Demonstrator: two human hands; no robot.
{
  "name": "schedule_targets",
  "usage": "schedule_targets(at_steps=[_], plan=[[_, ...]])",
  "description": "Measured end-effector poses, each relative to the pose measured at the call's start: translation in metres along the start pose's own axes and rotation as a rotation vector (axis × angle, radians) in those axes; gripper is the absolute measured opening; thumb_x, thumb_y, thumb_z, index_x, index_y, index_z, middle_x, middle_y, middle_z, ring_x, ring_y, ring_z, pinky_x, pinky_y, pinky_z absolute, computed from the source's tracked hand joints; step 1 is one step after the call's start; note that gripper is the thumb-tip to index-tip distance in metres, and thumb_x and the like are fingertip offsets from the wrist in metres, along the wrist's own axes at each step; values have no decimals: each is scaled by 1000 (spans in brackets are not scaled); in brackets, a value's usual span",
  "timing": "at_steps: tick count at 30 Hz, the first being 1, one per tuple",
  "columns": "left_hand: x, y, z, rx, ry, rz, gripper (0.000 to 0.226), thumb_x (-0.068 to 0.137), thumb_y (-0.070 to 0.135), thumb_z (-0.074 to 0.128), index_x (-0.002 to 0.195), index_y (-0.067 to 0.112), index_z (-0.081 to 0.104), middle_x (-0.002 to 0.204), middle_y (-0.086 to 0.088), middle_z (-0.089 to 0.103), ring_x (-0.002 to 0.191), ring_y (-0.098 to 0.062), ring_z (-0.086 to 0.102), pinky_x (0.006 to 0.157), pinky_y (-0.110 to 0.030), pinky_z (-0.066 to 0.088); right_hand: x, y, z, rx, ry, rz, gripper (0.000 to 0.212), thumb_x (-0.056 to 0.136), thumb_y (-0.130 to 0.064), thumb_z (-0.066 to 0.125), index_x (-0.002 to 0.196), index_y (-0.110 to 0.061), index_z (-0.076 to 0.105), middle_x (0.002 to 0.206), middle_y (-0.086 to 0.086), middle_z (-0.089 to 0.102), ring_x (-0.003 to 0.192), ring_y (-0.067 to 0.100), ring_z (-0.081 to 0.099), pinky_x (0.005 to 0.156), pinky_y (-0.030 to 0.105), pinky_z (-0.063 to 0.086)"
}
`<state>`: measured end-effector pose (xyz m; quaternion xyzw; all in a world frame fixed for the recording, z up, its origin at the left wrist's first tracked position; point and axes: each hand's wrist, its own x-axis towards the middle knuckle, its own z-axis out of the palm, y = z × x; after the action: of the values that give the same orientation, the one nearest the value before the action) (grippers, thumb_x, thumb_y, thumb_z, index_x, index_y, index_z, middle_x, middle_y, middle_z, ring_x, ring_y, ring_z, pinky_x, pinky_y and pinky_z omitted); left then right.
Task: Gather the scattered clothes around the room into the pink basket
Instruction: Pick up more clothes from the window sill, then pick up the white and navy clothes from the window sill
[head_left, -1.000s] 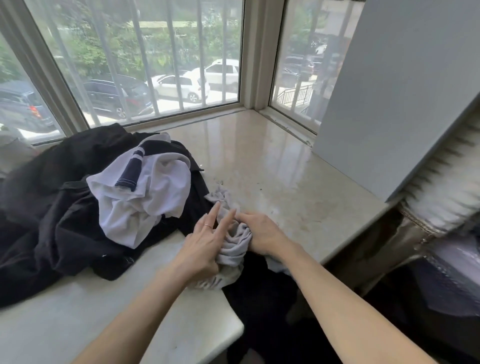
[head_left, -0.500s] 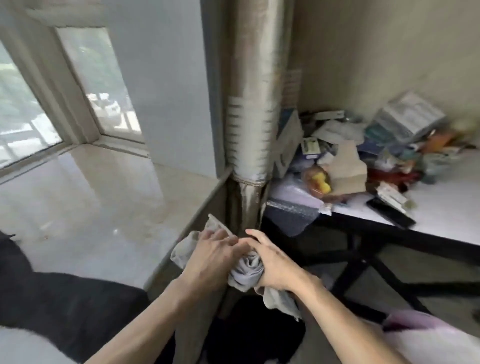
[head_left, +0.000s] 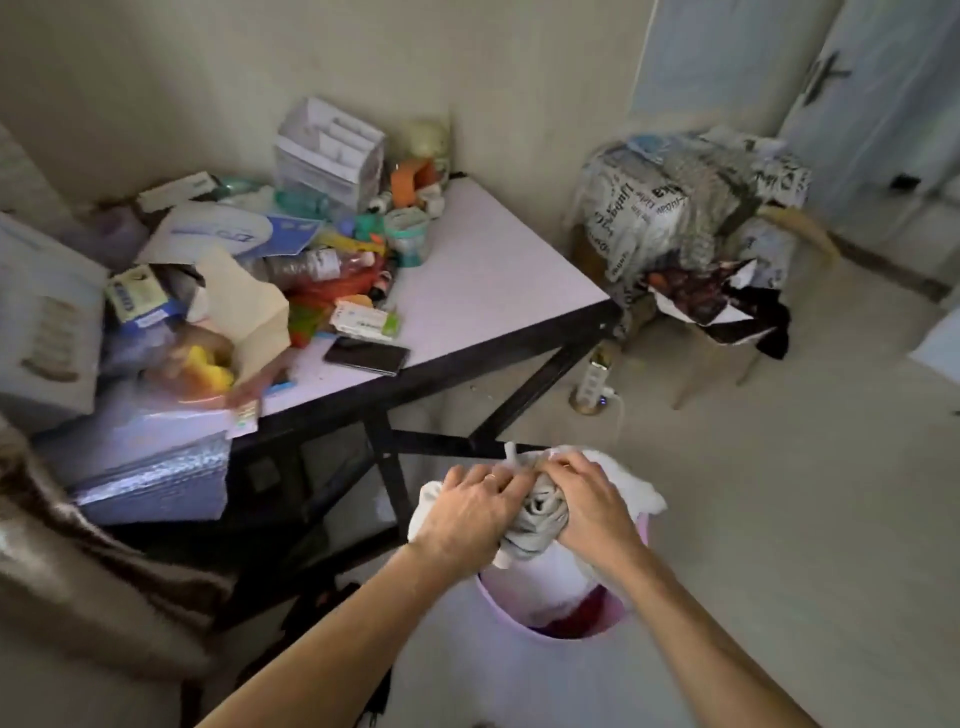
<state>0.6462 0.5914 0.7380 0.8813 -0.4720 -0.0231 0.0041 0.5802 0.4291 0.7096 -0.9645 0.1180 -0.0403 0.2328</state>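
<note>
1. Grip. My L hand (head_left: 470, 512) had its fingers curled over the grey garment (head_left: 540, 519), with a ring on one finger. My R hand (head_left: 587, 504) clamped the same bundle from the opposite side, fingers bent round the fabric. The fingertips of both hands nearly met on top.
2. Load. The garment was bunched into a wad between my palms, directly above the pink basket (head_left: 558, 638), with a loose end hanging toward the opening. It wasn't yet inside.
3. Basket. It stood on the floor, just off the desk's front edge, near the black leg frame. White cloth (head_left: 540, 577) and sth. red (head_left: 587, 608) lay inside. More white fabric lay over the far rim; I couldn't tell which piece it belonged to.
4. Desk (head_left: 493, 280). Its right corner area was bare. Mixed clutter (boxes, bottles, etc.) covered the left and back edges. A dark phone (head_left: 367, 355) lay flat near the front edge.
5. Beyond the desk's right corner, a chair (head_left: 675, 208) carried print-pattern covers.
</note>
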Motion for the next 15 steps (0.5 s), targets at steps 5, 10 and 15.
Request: schedule_targets(at_steps=[5,10,15], plan=[[57,31,9,-11,23,42,68,82,2,52,140,24,25,137,-8,41,121,-32,44,101,-46,35,17,57,-23,-173,-51,169,71,71,-24,75,134,-32,42,141,1,32,127,28,39,101,48,38],[56,9,22,-101,3,-18,57,87,15,59,135,30,32,133,-5,46,118,-29,47,100,-46,38,37,46,-8,-78,-59,130,60,76,-20,73,130,-29,48,140,0,35,128,25,40,100,41,40],[1,-42,-2,-163,91,-253,50,90,15,52,136,25,35,135,-5,44,122,-28,44,102,-42,35,76,-42,10,51,-94,-119,45,84,-19,70,126,-23,54,134,-2,42,120,18,48,91,26,43]])
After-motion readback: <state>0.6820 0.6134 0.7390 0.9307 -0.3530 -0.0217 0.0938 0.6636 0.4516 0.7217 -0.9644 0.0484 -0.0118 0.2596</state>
